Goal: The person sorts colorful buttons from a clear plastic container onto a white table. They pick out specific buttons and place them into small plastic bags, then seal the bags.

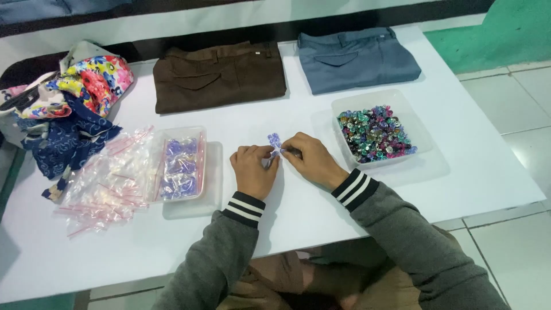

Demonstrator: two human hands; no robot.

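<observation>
Purple-filled small clear plastic bag (275, 141), pinched between left hand (253, 170) and right hand (311, 161) above the white desk (321, 218); both grips clenched on it, bag rising upward from the fingertips.

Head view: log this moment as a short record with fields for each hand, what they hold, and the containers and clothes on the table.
left hand: pinching one side of the small clear plastic bag of purple beads
right hand: pinching the other side of the same bag
right of hands: clear plastic tub of mixed coloured beads
left of hands: clear plastic tray with filled purple bags, beside a pile of empty zip bags
far edge: folded brown trousers, folded blue-grey trousers
far left: heap of floral fabrics
surface: white table
</observation>
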